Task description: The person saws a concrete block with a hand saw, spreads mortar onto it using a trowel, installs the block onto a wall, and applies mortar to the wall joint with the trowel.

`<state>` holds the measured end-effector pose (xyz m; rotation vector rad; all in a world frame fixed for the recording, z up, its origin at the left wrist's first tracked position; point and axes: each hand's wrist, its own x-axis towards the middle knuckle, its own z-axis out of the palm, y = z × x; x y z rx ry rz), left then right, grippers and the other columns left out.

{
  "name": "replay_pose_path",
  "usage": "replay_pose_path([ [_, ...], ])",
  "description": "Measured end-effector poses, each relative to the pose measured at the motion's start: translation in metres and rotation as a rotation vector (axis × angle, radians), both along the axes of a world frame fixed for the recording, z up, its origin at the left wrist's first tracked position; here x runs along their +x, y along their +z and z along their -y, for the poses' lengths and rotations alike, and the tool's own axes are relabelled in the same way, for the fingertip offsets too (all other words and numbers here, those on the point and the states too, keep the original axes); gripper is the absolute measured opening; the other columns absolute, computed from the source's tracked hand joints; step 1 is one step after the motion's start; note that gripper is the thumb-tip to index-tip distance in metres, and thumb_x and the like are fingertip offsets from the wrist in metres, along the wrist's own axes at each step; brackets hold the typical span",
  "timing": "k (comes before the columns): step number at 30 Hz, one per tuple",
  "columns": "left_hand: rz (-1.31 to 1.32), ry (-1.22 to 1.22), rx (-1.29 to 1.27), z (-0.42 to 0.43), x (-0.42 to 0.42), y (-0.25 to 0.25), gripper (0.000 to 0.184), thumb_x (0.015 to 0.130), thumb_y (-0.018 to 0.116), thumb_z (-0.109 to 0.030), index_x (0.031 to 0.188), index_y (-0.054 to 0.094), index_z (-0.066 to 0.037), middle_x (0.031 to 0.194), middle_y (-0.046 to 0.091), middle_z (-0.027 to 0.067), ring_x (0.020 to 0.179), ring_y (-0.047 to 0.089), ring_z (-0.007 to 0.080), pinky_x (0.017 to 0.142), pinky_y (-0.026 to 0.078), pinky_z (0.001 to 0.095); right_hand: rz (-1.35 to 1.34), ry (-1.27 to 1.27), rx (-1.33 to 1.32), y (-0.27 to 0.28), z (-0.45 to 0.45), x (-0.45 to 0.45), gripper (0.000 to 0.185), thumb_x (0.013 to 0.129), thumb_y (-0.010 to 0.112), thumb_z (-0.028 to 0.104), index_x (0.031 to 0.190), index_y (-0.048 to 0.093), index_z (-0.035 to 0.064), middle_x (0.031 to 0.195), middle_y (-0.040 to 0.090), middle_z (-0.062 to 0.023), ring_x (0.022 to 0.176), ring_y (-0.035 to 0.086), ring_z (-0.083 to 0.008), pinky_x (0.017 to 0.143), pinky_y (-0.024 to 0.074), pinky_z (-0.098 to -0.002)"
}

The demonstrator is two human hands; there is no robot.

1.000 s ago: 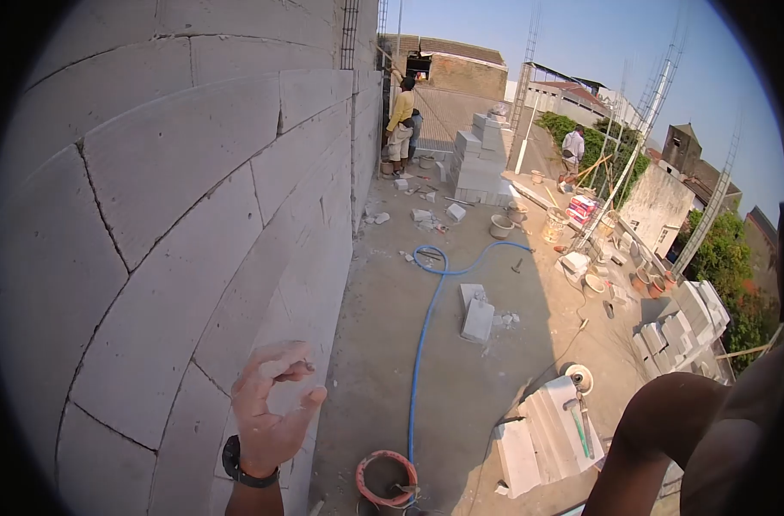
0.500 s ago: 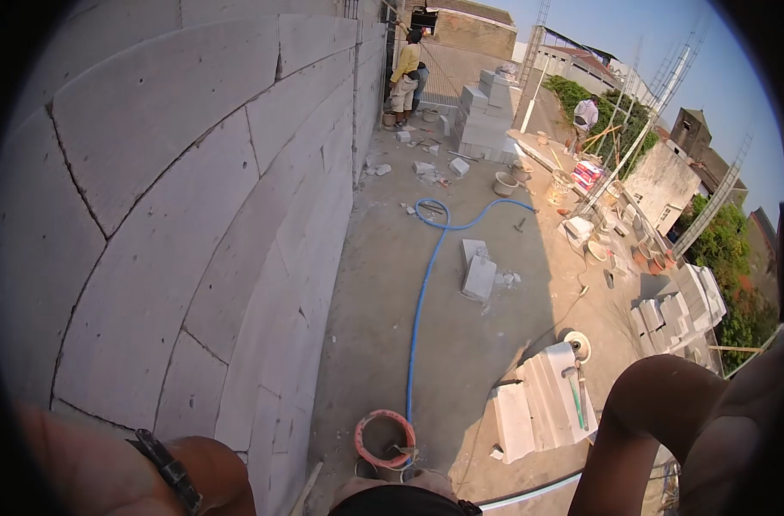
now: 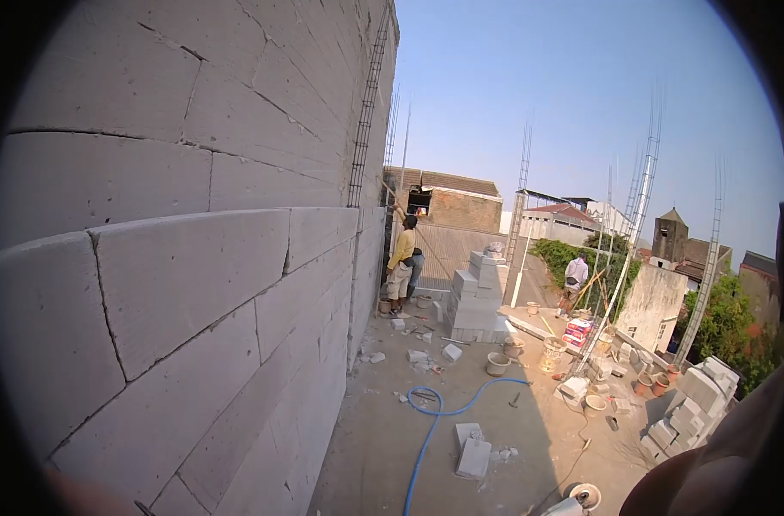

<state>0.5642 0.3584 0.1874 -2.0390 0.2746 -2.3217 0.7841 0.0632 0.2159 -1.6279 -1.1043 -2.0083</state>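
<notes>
A wall of pale grey blocks [image 3: 186,292] with dark joints fills the left side. At the lower left edge, a blurred part of my left hand [image 3: 87,497] shows low against the wall, and its fingers cannot be made out. Part of my right arm is at the lower right corner, with the right hand out of the frame. The blue hose [image 3: 422,456] loops on the concrete floor, near two white block pieces [image 3: 474,456].
A person in a yellow top [image 3: 401,258] stands at the wall's far end; another person [image 3: 575,273] is further right. Stacked blocks [image 3: 474,301], buckets [image 3: 498,365], a block pile [image 3: 693,404] and leaning steel rebar [image 3: 637,215] stand around the floor.
The view has tilted up, showing more sky and upper wall. My left hand has gone from beside the wall to the lower left edge. The red-rimmed bucket has left the view.
</notes>
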Motion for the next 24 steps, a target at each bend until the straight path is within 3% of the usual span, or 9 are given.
replay_pose_path([
  [24,0.072,-0.185,0.087,-0.009,-0.017,0.014,0.051,0.089,0.070,-0.034,0.131,0.055,-0.008,0.125,0.059,0.0178,0.109,0.060,0.0296,0.085,0.052,0.0373,-0.058,0.024,0.021,0.001,0.009,-0.021,0.063,0.096,0.054,0.046,0.132,0.053,-0.0053,0.127,0.056,-0.0258,0.118,0.054,-0.0377,0.107,0.0376,-0.0506],
])
